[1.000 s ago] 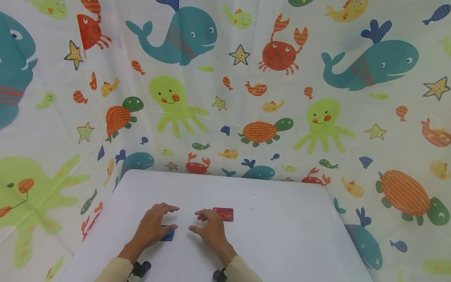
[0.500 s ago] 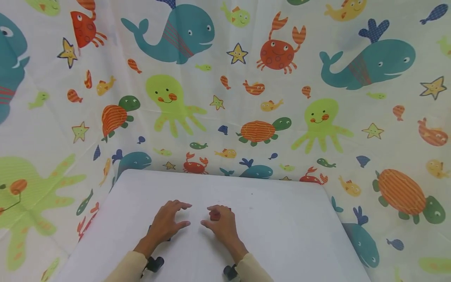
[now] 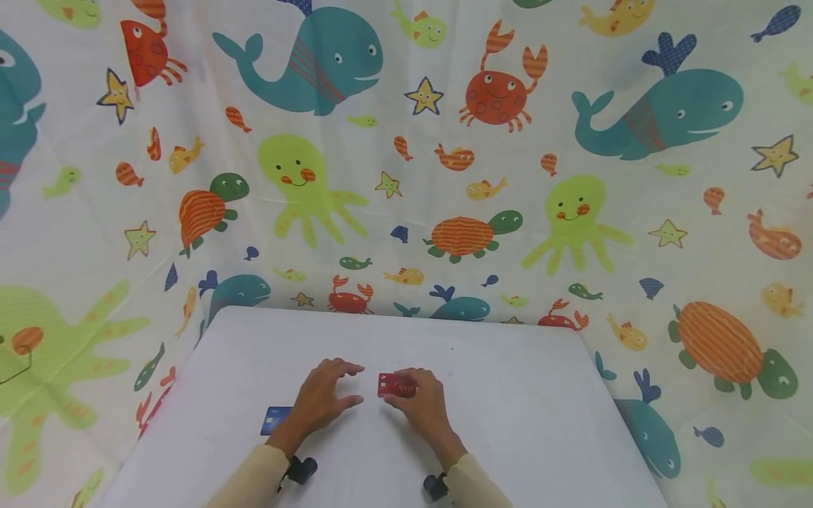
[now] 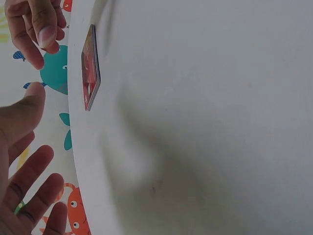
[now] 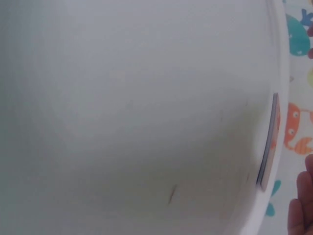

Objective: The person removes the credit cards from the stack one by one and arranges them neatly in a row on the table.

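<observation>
Fingers of the left hand (image 3: 322, 397) curve loosely apart, thumb and forefinger leaving a wide gap with nothing held. Those of the right hand (image 3: 424, 403) arch in a similar relaxed bend over the red VIP card (image 3: 388, 385), clear of it in the left wrist view and likewise holding nothing. That thin rectangle lies flat on the smooth white surface (image 3: 521, 409), its edge looking layered in both wrist views. Nearby lies the blue card (image 3: 273, 420), bearing a pale chip-like square, partly hidden by the left wrist (image 3: 288, 433). Plain beige sleeves (image 3: 250, 476) end near compact black wrist devices (image 3: 302, 470). Behind hangs softly creased white cloth (image 3: 381, 240) printed with rounded cartoon sea animals (image 3: 339, 63).
</observation>
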Motion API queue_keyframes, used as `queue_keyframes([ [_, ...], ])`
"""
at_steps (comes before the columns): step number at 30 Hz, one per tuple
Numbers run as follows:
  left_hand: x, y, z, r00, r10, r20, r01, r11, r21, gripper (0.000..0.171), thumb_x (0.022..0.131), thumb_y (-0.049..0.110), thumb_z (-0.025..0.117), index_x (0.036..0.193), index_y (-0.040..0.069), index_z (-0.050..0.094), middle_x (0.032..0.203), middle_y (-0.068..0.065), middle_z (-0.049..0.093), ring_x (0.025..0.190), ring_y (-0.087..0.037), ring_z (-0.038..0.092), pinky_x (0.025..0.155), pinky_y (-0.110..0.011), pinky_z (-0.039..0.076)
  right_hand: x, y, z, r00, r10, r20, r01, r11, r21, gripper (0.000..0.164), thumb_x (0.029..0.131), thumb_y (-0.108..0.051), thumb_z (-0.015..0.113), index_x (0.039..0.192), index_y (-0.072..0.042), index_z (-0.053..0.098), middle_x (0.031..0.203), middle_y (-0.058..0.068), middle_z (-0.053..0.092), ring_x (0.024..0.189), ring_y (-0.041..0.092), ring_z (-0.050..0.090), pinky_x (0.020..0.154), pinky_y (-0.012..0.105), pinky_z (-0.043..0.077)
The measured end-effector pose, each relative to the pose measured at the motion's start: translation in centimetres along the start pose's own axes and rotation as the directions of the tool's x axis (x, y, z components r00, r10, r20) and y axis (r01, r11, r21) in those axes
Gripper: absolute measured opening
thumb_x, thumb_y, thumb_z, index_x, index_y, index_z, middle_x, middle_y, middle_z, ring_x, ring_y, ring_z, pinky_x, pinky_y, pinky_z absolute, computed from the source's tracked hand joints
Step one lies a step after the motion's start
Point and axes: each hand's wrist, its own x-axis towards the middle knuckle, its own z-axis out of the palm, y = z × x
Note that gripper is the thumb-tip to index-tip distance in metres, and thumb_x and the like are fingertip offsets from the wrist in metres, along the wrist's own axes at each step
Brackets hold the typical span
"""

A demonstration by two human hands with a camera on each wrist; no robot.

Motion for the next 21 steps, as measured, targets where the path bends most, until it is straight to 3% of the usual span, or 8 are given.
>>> queue_keyframes([
  [6,0.4,0.4,0.9,1.0,0.009,-0.007,-0.009,1.0,-0.005,0.051,0.081,0.028,0.094,0.128,0.026,0.075,0.12,0.005,0.075,0.111,-0.02,0.066,0.099,-0.052,0.06,-0.1,0.9,-1.1,1.0,0.014,-0.022,-0.015,0.999,-0.037,0.046,0.085,-0.032,0.092,0.127,-0.024,0.074,0.118,-0.005,0.074,0.108,0.019,0.067,0.098,0.042,0.062],
  [14,0.9,1.0,2.1,1.0,-0.005,0.03,0.006,0.999,-0.038,0.051,0.081,0.028,0.094,0.128,0.025,0.074,0.116,0.003,0.074,0.108,-0.022,0.068,0.096,-0.049,0.062,0.1,2.2,-2.1,0.999,0.019,-0.041,-0.024,0.994,-0.111,0.045,0.083,-0.031,0.093,0.124,-0.021,0.076,0.114,-0.003,0.075,0.103,0.016,0.066,0.091,0.039,0.061],
  [21,1.7,1.2,2.8,0.999,0.017,0.048,-0.016,1.0,-0.021,0.053,0.081,0.028,0.094,0.129,0.024,0.074,0.116,0.001,0.074,0.107,-0.022,0.068,0.094,-0.049,0.063,0.6,3.0,-2.3,0.999,0.044,-0.018,-0.046,0.989,-0.137,0.047,0.083,-0.032,0.093,0.125,-0.022,0.075,0.112,-0.004,0.074,0.103,0.015,0.064,0.095,0.042,0.06],
])
